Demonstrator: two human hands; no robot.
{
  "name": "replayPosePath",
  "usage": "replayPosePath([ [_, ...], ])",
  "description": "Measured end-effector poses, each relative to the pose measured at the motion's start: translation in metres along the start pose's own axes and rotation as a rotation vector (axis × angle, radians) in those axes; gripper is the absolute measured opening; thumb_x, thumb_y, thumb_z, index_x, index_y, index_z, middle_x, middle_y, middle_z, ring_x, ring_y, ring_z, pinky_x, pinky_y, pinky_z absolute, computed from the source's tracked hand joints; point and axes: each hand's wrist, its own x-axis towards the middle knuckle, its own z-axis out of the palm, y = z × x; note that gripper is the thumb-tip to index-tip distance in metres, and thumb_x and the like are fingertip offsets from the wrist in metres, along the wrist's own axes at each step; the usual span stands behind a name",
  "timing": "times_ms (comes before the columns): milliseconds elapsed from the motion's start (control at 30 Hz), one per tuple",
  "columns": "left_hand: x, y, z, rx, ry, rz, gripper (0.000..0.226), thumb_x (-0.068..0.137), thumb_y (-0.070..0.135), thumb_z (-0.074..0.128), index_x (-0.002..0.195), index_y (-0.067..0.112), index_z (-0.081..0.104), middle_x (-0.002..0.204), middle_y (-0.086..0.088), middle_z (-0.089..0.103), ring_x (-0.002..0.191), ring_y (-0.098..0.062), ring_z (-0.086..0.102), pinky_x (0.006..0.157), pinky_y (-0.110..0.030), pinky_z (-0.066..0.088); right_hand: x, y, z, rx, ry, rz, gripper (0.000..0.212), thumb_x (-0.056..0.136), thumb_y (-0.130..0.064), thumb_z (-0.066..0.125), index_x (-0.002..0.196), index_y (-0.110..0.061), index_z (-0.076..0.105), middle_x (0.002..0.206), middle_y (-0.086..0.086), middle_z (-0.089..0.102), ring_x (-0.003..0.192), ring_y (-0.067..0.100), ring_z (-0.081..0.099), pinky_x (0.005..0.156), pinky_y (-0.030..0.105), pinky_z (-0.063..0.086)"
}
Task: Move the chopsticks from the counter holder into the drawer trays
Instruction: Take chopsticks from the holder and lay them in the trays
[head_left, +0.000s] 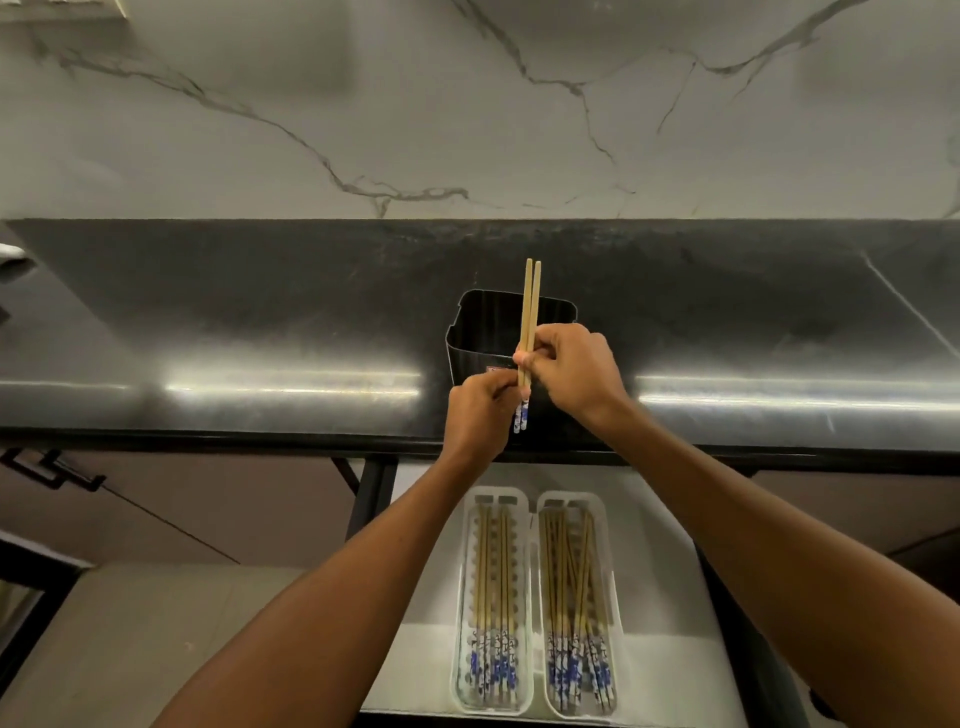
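A pair of bamboo chopsticks with blue-and-white patterned ends stands nearly upright over the black holder on the dark counter. My right hand pinches the pair near its lower third. My left hand grips the same pair just below, by the patterned ends. The holder's inside looks dark; I see no other chopsticks in it. Below, in the open white drawer, two clear trays lie side by side: the left tray and the right tray each hold several matching chopsticks.
The black counter runs the full width, with a marble-look wall behind it. A dark cabinet handle sits at the lower left. A pale object pokes in at the far left counter edge.
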Motion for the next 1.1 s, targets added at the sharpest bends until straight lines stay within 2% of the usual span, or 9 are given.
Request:
replayPosePath([
  [67,0.001,-0.005,0.004,0.021,0.000,-0.004,0.019,0.095,0.015,0.054,0.091,0.013,0.072,0.075,0.000,0.067,0.059,-0.006,0.057,0.055,-0.015,0.044,0.000,0.007,0.006,0.000,-0.004,0.007,0.013,0.091,-0.019,0.062,0.092,-0.009,0.069,0.068,-0.004,0.064,0.059,0.003,0.060,0.058,0.007,0.044],
  [200,0.001,-0.016,0.008,0.002,-0.004,-0.008,0.019,0.095,0.013,0.054,0.087,0.015,0.071,0.076,-0.005,0.069,0.065,-0.018,0.063,0.063,-0.036,0.054,-0.001,0.014,0.015,0.004,-0.014,-0.004,0.012,0.091,-0.018,0.061,0.092,-0.008,0.068,0.064,-0.012,0.056,0.058,0.001,0.057,0.062,0.009,0.045],
  [300,0.004,-0.017,0.008,-0.001,0.030,0.008,0.017,0.095,0.013,0.055,0.091,0.012,0.072,0.082,-0.005,0.071,0.073,-0.018,0.066,0.072,-0.037,0.057,0.002,0.014,0.015,0.009,0.007,-0.035,0.012,0.091,-0.017,0.062,0.088,-0.007,0.068,0.065,-0.010,0.057,0.058,0.002,0.057,0.066,0.013,0.049],
  [433,0.003,-0.024,0.007,-0.010,-0.001,-0.001,0.016,0.094,0.012,0.057,0.088,0.013,0.072,0.079,-0.005,0.071,0.072,-0.022,0.066,0.071,-0.046,0.057,-0.002,0.019,0.021,-0.010,-0.018,-0.030,0.013,0.091,-0.018,0.062,0.089,-0.007,0.068,0.067,-0.007,0.059,0.061,0.004,0.059,0.069,0.017,0.053],
  [567,-0.010,-0.021,0.002,-0.067,-0.042,0.020,0.016,0.093,0.010,0.058,0.100,0.008,0.072,0.093,-0.009,0.073,0.084,-0.018,0.069,0.081,-0.037,0.059,-0.014,0.015,0.018,-0.014,-0.043,-0.044,0.009,0.091,-0.018,0.061,0.086,-0.013,0.066,0.066,-0.013,0.057,0.060,0.001,0.059,0.062,0.010,0.048],
  [667,-0.045,-0.037,-0.006,-0.073,-0.177,0.019,0.017,0.092,0.010,0.057,0.104,0.012,0.069,0.101,-0.011,0.072,0.090,-0.019,0.070,0.084,-0.034,0.057,-0.040,0.011,0.016,0.026,-0.188,0.000,0.005,0.092,-0.019,0.060,0.090,-0.018,0.064,0.073,-0.008,0.063,0.067,0.002,0.064,0.062,0.013,0.050],
  [800,-0.111,-0.073,-0.006,-0.033,-0.313,-0.180,0.016,0.092,0.013,0.058,0.103,0.017,0.070,0.098,-0.004,0.074,0.083,-0.009,0.071,0.079,-0.031,0.060,-0.095,0.016,0.047,0.028,-0.429,0.137,0.005,0.094,-0.019,0.056,0.091,-0.021,0.060,0.073,-0.010,0.059,0.066,0.000,0.059,0.059,0.013,0.047],
  [900,-0.142,-0.110,0.003,-0.023,-0.344,-0.332,0.012,0.090,0.017,0.062,0.090,0.017,0.074,0.088,-0.003,0.076,0.079,-0.016,0.073,0.076,-0.042,0.060,-0.122,0.031,0.081,0.004,-0.498,0.221,0.007,0.093,-0.021,0.057,0.091,-0.017,0.062,0.075,-0.010,0.058,0.070,0.004,0.059,0.069,0.018,0.051],
  [1100,-0.149,-0.140,0.018,0.202,-0.496,-0.549,0.018,0.085,0.013,0.056,0.074,0.002,0.065,0.075,-0.018,0.067,0.076,-0.030,0.071,0.069,-0.044,0.060,-0.145,0.076,0.140,-0.010,-0.522,0.502,0.016,0.088,-0.018,0.062,0.088,-0.002,0.064,0.084,0.013,0.070,0.077,0.024,0.070,0.073,0.043,0.058],
])
